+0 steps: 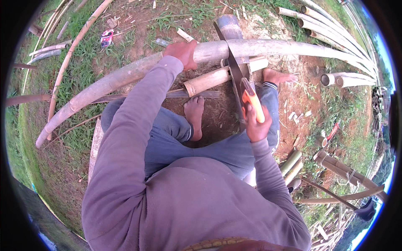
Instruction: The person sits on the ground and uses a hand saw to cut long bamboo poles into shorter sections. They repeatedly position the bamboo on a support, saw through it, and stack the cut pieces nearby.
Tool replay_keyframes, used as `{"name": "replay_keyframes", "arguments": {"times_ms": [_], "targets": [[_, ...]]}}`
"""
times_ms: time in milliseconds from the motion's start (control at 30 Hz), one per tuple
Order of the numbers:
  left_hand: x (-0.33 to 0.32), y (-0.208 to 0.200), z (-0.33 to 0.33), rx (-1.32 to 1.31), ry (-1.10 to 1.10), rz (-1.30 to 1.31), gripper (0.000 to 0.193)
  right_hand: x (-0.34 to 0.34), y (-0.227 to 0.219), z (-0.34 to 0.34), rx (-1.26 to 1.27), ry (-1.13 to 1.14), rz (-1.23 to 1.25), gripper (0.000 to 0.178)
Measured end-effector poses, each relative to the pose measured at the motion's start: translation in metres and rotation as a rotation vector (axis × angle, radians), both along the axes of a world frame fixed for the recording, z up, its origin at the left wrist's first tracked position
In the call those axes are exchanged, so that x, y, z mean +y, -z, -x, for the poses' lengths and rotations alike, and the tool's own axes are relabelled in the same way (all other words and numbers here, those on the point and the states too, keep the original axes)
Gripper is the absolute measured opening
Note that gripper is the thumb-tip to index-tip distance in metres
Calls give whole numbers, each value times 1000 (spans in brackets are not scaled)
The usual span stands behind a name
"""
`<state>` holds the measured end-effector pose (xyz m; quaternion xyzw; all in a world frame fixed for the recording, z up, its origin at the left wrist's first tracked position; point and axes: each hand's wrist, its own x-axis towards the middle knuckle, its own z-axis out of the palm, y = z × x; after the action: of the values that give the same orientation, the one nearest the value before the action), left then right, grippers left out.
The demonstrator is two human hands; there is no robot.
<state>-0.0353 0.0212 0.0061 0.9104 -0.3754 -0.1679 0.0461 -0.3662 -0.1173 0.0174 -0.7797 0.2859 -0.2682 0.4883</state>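
Observation:
A long pale bamboo pole lies crosswise in front of me, running from the lower left to the far right. My left hand is closed around it, left of the blade. In my right hand is a hand saw with an orange and cream handle, its dark blade pointing away from me. The blade touches or crosses the pole near its middle; how deep it sits, I cannot tell. Below the pole, a short cut bamboo piece lies on the ground near my bare feet.
A thick bamboo piece stands out beyond the pole, partly under it. Several poles lie at the far right. Cut bamboo lengths and a red-handled tool lie at my right. A small red packet rests on the grass.

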Motion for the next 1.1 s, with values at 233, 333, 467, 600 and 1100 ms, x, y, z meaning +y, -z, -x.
{"name": "replay_keyframes", "arguments": {"times_ms": [233,333,467,600,1100], "targets": [[0,-16,1,2,14,45,73,-19,12,-65,17,25,-52,29],[8,-3,-8,-6,0,25,73,26,-26,57,25,15,-243,18],[1,4,-10,4,11,12,74,26,3,77,-6,35,-24,19],[-15,-9,-1,5,42,26,77,-33,28,-91,-47,64,-18,23],[-26,25,-56,187,160,25,89,-26,41,-86,-117,91,113,23]]}}
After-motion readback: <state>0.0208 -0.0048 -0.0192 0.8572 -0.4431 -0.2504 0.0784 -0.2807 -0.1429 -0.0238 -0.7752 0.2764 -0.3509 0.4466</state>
